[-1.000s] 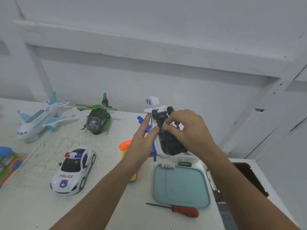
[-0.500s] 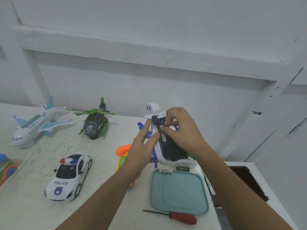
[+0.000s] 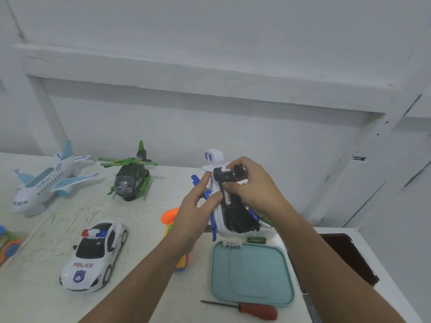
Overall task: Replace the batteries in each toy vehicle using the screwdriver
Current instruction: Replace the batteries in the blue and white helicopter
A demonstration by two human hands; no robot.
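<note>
Left hand (image 3: 198, 214), right hand (image 3: 255, 191) — grip tight round white toy (image 3: 220, 227); screwdriver (image 3: 257, 310), teal tray (image 3: 251, 276) nearby.

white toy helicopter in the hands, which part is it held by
The white toy helicopter: left hand grips its side, right hand holds its black underside near the wheels.

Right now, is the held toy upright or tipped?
The held toy is tipped on end: tail up, wheels and black underside facing the camera.
</note>
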